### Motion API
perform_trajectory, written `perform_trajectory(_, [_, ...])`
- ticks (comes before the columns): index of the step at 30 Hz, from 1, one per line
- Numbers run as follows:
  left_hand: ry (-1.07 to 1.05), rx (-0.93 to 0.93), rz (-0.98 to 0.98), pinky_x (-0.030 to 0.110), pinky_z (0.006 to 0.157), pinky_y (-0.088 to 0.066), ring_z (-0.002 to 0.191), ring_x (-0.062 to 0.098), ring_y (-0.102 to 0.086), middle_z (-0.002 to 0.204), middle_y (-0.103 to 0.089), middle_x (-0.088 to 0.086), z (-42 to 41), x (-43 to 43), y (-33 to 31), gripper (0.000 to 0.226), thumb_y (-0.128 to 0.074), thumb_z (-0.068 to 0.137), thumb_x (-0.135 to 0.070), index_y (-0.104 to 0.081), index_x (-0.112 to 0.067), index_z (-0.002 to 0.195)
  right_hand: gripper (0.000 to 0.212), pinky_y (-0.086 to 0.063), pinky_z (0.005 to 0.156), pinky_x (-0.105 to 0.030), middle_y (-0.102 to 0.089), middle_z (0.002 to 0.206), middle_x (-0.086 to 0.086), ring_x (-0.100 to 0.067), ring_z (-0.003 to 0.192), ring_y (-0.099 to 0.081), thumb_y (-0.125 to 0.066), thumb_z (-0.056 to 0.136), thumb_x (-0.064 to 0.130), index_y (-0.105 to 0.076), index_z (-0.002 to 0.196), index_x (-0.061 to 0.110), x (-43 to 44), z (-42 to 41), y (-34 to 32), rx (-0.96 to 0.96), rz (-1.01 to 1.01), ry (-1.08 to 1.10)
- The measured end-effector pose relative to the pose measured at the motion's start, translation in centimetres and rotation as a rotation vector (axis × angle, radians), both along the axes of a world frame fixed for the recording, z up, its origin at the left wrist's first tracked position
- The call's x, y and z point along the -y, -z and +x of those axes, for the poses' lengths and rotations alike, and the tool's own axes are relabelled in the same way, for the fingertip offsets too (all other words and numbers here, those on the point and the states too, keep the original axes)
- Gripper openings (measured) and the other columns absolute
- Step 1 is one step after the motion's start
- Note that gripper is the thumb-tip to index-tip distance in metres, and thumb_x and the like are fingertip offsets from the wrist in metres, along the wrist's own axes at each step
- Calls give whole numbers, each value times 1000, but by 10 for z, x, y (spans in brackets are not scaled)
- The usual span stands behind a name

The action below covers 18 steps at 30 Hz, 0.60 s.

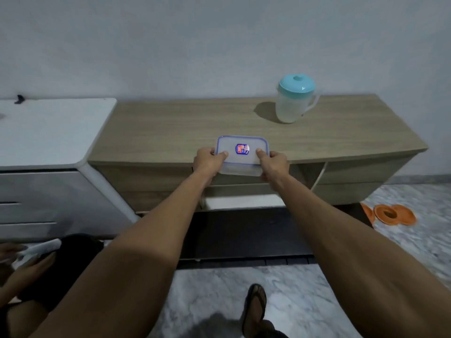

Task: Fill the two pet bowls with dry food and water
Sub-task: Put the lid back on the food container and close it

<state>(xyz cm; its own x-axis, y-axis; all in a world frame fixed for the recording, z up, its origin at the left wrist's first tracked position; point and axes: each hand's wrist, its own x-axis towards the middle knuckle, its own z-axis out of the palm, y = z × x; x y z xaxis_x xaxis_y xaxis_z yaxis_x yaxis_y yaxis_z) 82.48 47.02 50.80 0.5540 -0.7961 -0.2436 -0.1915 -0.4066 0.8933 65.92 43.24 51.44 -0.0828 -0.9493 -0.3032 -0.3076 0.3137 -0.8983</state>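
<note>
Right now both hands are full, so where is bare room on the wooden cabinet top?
Bare: the left stretch between the white unit and clear blue-rimmed lidded container; also the right end beyond the teal-lidded plastic jug. Crowded: only the front middle.

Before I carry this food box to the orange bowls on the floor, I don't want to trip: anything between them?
Nothing visible: both hands hold the lidded food box at the cabinet's front edge, and the floor toward the orange bowls on the right looks bare.
</note>
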Motion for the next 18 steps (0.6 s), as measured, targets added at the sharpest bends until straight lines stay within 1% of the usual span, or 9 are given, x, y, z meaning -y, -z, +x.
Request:
perform_trajectory(2, [-16,-35,15,31,63,-47,64,21,-55,74,-65,5,-7,-18,12,17,-71,82,-30,-68,-14,78,25,-60,65,-41,-66,99,-10,-32,91,-66,-65,88,44,-62,85,19,-17,-4,10,10,34,6])
perform_trajectory(4, [-28,-76,33,31,62,-45,63,22,-55,75,-65,5,-13,-32,29,16,-69,83,-27,-65,-17,71,20,-60,65,-41,-66,99,-10,-32,95,-66,-65,88,41,-62,89,21,-26,-8,30,6,69,4])
perform_trajectory(5, [-36,-91,47,32,63,-46,66,23,-57,77,-66,6,-14,-38,39,15,-69,84,-26,-65,-18,71,20,-61,66,-42,-67,99,-10,-32,96,-66,-65,88,42,-63,90,22,-30,-8,41,1,85,-3])
perform_trajectory(7, [-43,-108,72,33,69,-50,78,22,-62,87,-69,6,-17,-48,61,8,-68,86,-24,-70,-17,86,25,-62,67,-45,-69,101,-10,-33,97,-66,-65,84,47,-65,93,23,-32,-10,71,-15,124,-19])
perform_trajectory(10, [-53,-164,127,35,84,-56,96,19,-65,105,-67,5,-20,-56,100,25,-65,91,-23,-65,-13,114,38,-61,71,-51,-70,102,-10,-31,92,-67,-66,81,51,-67,99,18,-29,-9,118,-16,165,-37])
perform_trajectory(12, [-79,-178,127,34,83,-56,100,20,-65,111,-66,6,-21,-56,128,32,-65,92,-24,-61,-12,122,38,-60,77,-51,-70,100,-9,-29,92,-67,-65,81,52,-68,100,19,-25,-5,147,-33,154,-50])
perform_trajectory(14, [-135,-167,108,32,79,-55,99,20,-65,111,-66,7,-18,-52,153,32,-67,90,-26,-59,-13,119,40,-59,81,-51,-70,99,-8,-29,92,-67,-65,80,53,-69,100,20,-16,0,175,-38,133,-58])
perform_trajectory(16, [-190,-154,72,32,78,-55,96,20,-63,108,-64,6,-15,-44,176,26,-69,89,-26,-54,-16,108,35,-58,83,-51,-70,97,-8,-31,93,-67,-64,78,55,-67,90,22,-5,7,198,-42,99,-62])
perform_trajectory(18, [-211,-157,26,28,70,-52,92,18,-62,106,-63,6,-9,-33,195,26,-69,89,-25,-49,-18,104,31,-57,85,-51,-69,94,-6,-31,94,-66,-63,79,55,-62,83,25,9,16,216,-45,54,-70])
